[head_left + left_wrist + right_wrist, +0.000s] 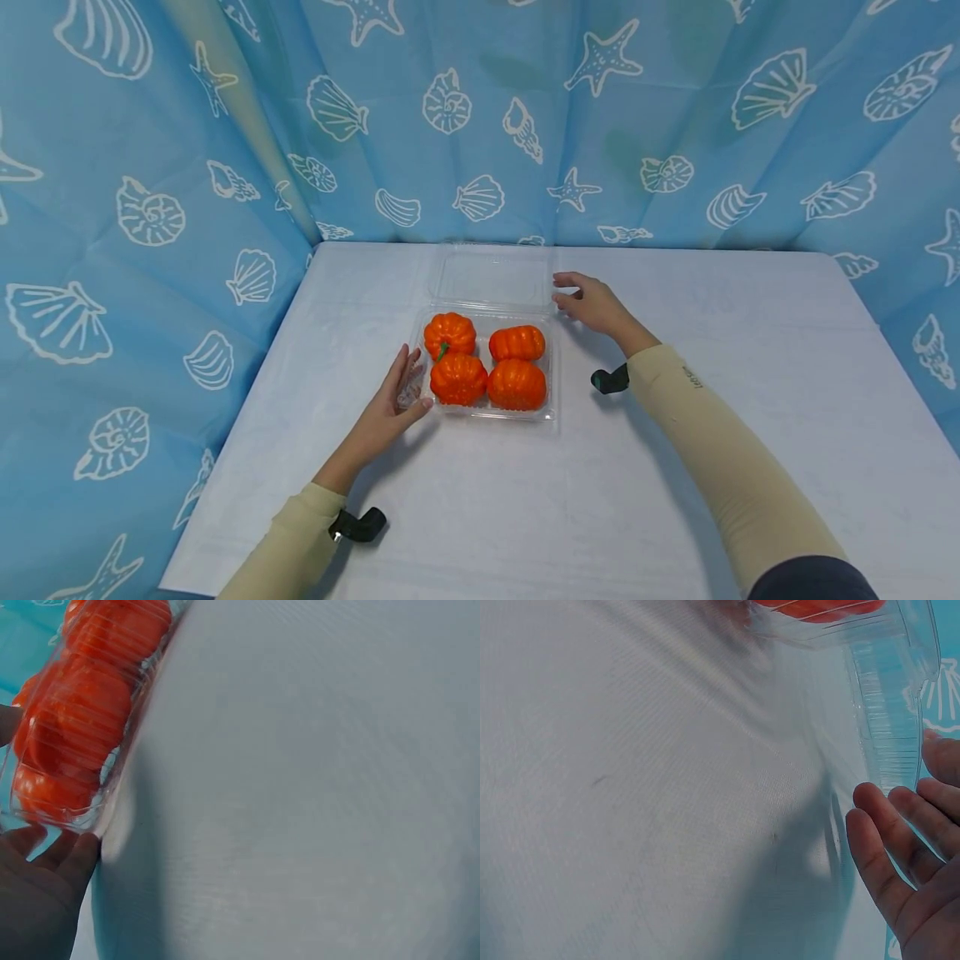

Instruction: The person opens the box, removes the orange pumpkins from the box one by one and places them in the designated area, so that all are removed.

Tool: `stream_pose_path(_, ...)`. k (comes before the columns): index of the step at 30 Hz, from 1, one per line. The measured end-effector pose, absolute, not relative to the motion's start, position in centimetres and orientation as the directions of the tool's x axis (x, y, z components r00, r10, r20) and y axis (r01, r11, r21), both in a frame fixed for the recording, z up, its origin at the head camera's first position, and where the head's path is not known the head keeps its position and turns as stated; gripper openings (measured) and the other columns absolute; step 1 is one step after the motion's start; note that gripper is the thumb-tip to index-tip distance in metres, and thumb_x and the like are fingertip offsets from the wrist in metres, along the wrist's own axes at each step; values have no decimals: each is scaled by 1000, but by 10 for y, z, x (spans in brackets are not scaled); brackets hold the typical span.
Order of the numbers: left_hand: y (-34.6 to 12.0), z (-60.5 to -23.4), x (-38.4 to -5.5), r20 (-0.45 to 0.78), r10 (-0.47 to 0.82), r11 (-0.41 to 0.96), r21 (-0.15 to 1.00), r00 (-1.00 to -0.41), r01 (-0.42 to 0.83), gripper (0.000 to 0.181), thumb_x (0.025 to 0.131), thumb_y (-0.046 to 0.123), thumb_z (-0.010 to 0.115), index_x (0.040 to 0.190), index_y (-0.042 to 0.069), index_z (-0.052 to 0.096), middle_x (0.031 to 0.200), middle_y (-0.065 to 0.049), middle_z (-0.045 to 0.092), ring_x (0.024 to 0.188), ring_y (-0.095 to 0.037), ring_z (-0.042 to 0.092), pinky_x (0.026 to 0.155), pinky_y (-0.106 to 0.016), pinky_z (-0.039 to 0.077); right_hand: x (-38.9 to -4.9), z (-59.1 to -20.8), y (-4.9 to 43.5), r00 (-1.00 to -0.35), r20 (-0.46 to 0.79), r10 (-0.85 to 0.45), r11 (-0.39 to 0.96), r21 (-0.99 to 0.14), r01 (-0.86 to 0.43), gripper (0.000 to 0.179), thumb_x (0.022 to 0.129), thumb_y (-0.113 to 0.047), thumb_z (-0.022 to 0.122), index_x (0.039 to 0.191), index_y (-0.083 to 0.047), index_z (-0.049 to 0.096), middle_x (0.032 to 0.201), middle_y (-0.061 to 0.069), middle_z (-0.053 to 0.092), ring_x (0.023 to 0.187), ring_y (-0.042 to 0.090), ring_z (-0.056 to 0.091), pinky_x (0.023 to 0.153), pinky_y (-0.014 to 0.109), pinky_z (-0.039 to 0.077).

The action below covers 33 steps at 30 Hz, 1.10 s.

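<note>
A clear plastic clamshell box [553, 367] stands on the table with its lid [491, 279] folded back toward the curtain. Inside its base sit several small shiny orange pumpkins [517, 385], one showing a green stem. My left hand [384, 418] is at the left side of the base, fingers extended and thumb apart near the front corner; in the left wrist view its fingertips [88, 846] are at the box's end. My right hand [594, 307] is beside the lid's right edge, fingers loosely bent, holding nothing. Whether it touches the lid [889, 727] I cannot tell.
A white cloth covers the table [712, 308]. Behind and to the left hangs a blue curtain [480, 150] printed with white shells and starfish. A dark wrist camera [360, 525] sticks out from the left sleeve, and another camera [610, 381] from the right.
</note>
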<state>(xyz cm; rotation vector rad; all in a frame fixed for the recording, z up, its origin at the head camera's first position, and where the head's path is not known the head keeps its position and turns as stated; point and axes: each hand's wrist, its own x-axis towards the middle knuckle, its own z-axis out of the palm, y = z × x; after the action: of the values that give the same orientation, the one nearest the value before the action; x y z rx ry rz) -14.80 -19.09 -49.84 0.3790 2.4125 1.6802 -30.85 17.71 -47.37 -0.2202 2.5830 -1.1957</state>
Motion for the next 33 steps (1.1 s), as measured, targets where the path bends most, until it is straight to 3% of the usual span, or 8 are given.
stream_pose_path(5, -190, -500, -148, 22, 297, 359, 924, -955, 133, 92, 100, 18, 67, 165, 18, 3, 169, -9, 18, 152, -33, 27, 119, -58, 24, -308, -475, 178, -951, -178, -254, 637, -771, -25, 52, 106, -28, 57, 153, -10, 44, 145, 15, 54, 116, 31, 61, 98, 46, 54)
stream_pose_path(13, -187, -496, -146, -10, 270, 437, 892, -963, 114, 100, 95, 28, 73, 165, 17, 3, 169, -2, 21, 151, -26, 31, 121, -57, 18, -306, -474, 177, -961, -152, -230, 646, -762, -34, 51, 106, -29, 56, 152, -11, 45, 142, 15, 55, 115, 31, 60, 97, 45, 54)
stream_pose_path(20, -181, -480, -142, -34, 250, 433, 898, -968, 81, 96, 96, 19, 72, 164, 9, 6, 168, -13, 20, 151, -36, 29, 119, -61, 22, -302, -469, 181, -965, -100, -244, 676, -731, -96, 48, 106, -28, 56, 150, -10, 48, 141, 16, 54, 121, 34, 54, 99, 48, 53)
stream_pose_path(27, -185, -497, -148, -30, 255, 406, 910, -967, 79, 98, 95, 21, 74, 165, 15, 5, 168, -9, 24, 152, -31, 29, 120, -61, 19, -294, -459, 186, -958, -35, -284, 669, -724, -171, 45, 105, -23, 58, 147, -7, 52, 137, 18, 56, 120, 35, 56, 103, 51, 49)
stream_pose_path(33, -185, -497, -148, -29, 267, 352, 933, -963, 69, 99, 95, 15, 73, 165, 15, 3, 168, -12, 22, 152, -33, 26, 120, -62, 16, -287, -447, 186, -943, 23, -332, 640, -728, -243, 41, 103, -18, 62, 143, -9, 57, 132, 16, 59, 116, 32, 60, 101, 48, 51)
